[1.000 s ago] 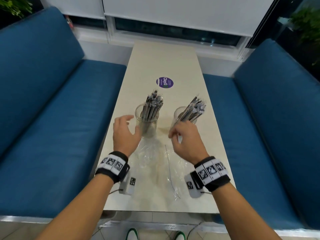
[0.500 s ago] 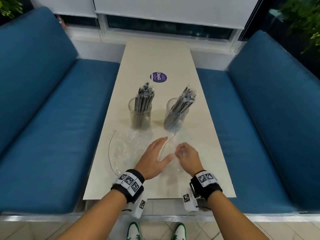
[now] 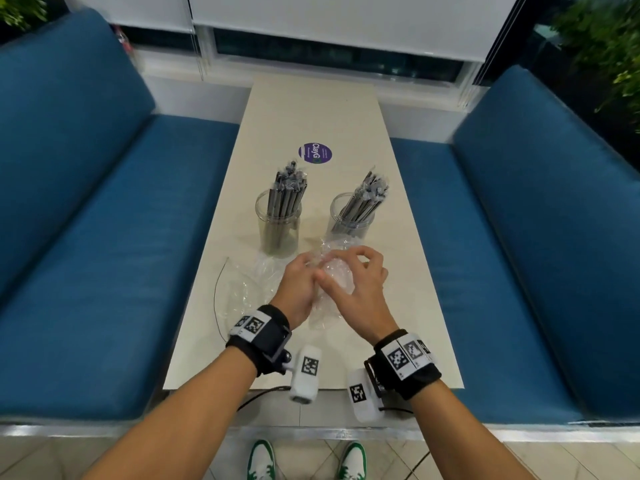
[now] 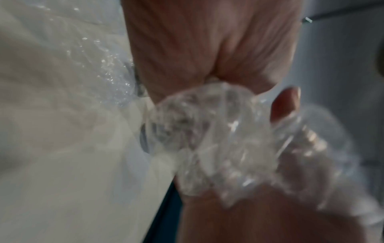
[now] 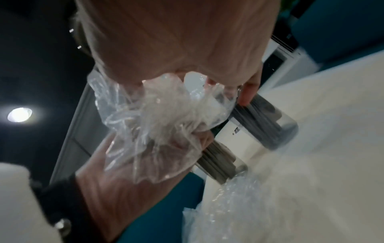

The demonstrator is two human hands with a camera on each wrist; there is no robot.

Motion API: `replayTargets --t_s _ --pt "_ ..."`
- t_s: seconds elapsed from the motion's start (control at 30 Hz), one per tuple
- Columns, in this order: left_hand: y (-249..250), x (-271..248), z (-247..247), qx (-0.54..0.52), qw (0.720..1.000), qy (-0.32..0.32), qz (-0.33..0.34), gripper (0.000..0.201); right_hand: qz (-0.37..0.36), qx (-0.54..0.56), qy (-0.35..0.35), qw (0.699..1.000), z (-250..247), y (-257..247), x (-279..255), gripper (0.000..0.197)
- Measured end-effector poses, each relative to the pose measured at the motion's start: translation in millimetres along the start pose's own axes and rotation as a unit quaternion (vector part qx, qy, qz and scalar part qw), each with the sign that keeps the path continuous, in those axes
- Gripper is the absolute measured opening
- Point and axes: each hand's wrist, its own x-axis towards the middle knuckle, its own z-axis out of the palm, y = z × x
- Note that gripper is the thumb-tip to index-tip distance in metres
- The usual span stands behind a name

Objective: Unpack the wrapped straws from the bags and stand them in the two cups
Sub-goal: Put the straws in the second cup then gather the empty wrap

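Two clear cups stand side by side on the cream table (image 3: 311,109), the left cup (image 3: 278,223) and the right cup (image 3: 351,216), each full of grey wrapped straws (image 3: 289,188). Just in front of them my left hand (image 3: 301,282) and right hand (image 3: 360,282) meet over a crumpled clear plastic bag (image 3: 332,289). Both hands hold it: the bag (image 4: 218,139) bunches between palm and fingers in the left wrist view, and the bag (image 5: 153,125) is squeezed between both hands in the right wrist view. The cups (image 5: 268,125) lie just beyond the fingers.
A second empty clear bag (image 3: 242,289) with a thin dark tie (image 3: 216,299) lies flat on the table to the left of my hands. A round purple sticker (image 3: 315,153) sits behind the cups. Blue benches (image 3: 104,237) flank the table on both sides.
My hands drew back from the cups to the bags near the front edge, then came together and gathered one bag into a crumpled ball between them.
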Motion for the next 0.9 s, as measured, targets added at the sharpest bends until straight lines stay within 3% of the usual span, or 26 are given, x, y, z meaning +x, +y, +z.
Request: replayTargets --t_s 0.1,0.17,0.23,0.27,0.33,0.4,0.43,0.47,0.53,0.6,0.7,0.83,0.9 --pt "13.8 -12.4 -5.4 -0.090 0.992 -0.061 -0.061 0.028 -0.008 0.078 0.024 0.997 8.8 0.3 5.0 0.026" --pt "23.6 -20.1 -13.5 -0.113 0.989 -0.084 -0.046 0.034 -0.029 0.075 0.087 0.993 12.7 3.8 8.9 0.025" --pt "26.1 -18.4 -27.9 0.074 0.996 -0.035 0.045 0.052 -0.019 0.071 0.129 0.989 13.8 7.3 13.0 0.018" --pt "22.5 -12.0 -39.1 0.203 0.974 0.020 0.101 0.054 -0.004 0.072 0.140 0.988 13.5 9.9 15.4 0.016" --pt "12.2 3.6 -67.7 0.426 0.880 0.152 0.142 0.043 0.029 0.079 0.150 0.985 12.2 14.8 18.6 0.016" --pt "-4.7 15.3 -98.7 0.591 0.785 0.172 0.069 0.071 0.047 0.093 0.148 0.984 12.9 18.2 18.4 0.018" --pt "-14.3 19.1 -110.8 0.631 0.759 0.158 0.017 0.091 0.048 0.097 0.144 0.984 14.1 18.7 16.7 0.025" --pt "-25.0 22.9 -121.4 0.644 0.752 0.142 -0.025 0.103 0.048 0.097 0.137 0.985 15.9 19.2 14.8 0.033" --pt "-42.3 23.6 -137.7 0.636 0.761 0.122 -0.034 0.101 0.047 0.095 0.106 0.989 20.4 18.4 12.2 0.043" --pt "-48.1 22.6 -147.5 0.602 0.788 0.129 0.029 0.074 0.063 0.097 0.069 0.991 28.7 17.6 12.8 0.042" --pt "-37.5 19.2 -146.8 0.481 0.866 0.122 0.069 0.047 0.087 0.118 0.049 0.988 49.4 13.0 19.2 0.033" --pt "-14.1 9.2 -126.5 0.329 0.940 0.061 0.073 0.037 0.109 0.159 0.039 0.980 84.3 -4.1 29.9 0.022" --pt "-4.1 3.4 -112.1 0.216 0.973 0.061 0.052 0.033 0.119 0.191 -0.001 0.974 97.6 -15.8 28.3 0.031"
